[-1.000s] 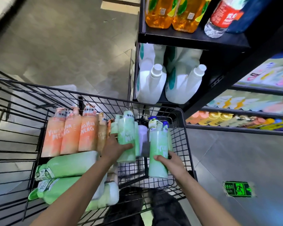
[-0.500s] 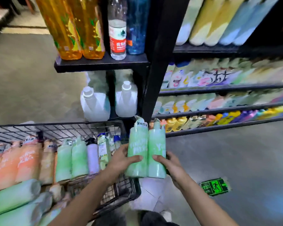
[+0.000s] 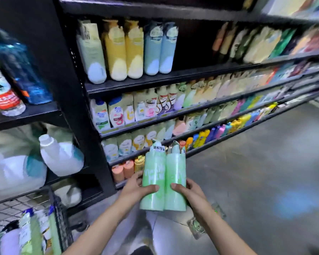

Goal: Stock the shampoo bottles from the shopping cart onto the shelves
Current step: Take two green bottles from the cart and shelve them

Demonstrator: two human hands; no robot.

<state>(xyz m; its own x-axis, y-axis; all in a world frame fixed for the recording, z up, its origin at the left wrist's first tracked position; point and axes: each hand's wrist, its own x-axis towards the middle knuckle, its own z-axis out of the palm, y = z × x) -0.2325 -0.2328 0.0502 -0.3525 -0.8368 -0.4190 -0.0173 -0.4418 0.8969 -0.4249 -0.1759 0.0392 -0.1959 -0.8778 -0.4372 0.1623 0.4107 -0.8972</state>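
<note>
From the head view, we are holding two green bottles upright and side by side, touching each other, in front of the shelves (image 3: 173,75). Our left hand (image 3: 134,190) is gripping the left bottle (image 3: 152,181) around its lower half, thumb across the front. Our right hand (image 3: 189,190) is gripping the right bottle (image 3: 175,183) the same way. The two hands are close together, each clamped on its own bottle.

The cart (image 3: 57,208) is sitting at the lower left, near us, with more bottles standing in it, so we judge that we are early or midway in the stocking. Both green bottles are out of the cart and in the air, not yet on any shelf.

We judge that we are carrying this pair toward the shelves. The rows look crowded with other bottles, and blur is hiding whether a matching green row or a free gap exists. The widest dark gap is showing on the upper shelf, right of the blue bottles (image 3: 160,48).

The next move is calling for us to pick a slot, raise or lower the pair to that level, and slide each bottle in base first, keeping both upright and clear of the neighbouring bottles.
</note>
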